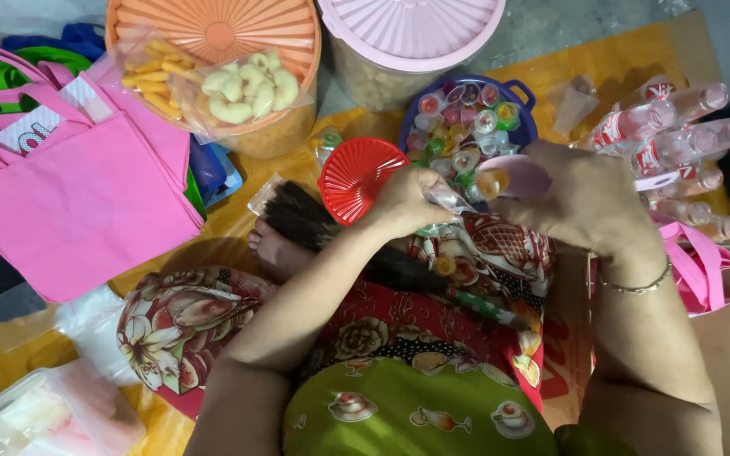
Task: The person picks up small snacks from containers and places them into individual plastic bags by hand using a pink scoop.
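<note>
My left hand [411, 200] pinches the edge of a small clear plastic bag [449, 201] over my lap. My right hand [580, 196] holds a pink scoop-like piece [524, 175] and a small orange jelly cup [492, 182] at the bag's mouth. Just beyond both hands sits a blue bowl [524, 100] filled with several small coloured jelly cups [465, 118]. A red ribbed lid [356, 177] lies beside my left hand. A few jelly cups rest on my patterned skirt.
An orange-lidded tub [213, 34] with bags of snacks [242, 89] and a pink-lidded tub [411, 29] stand at the back. Pink tote bags [78, 194] lie left, several pink drink bottles [686, 135] right, a clear box [44, 418] at bottom left.
</note>
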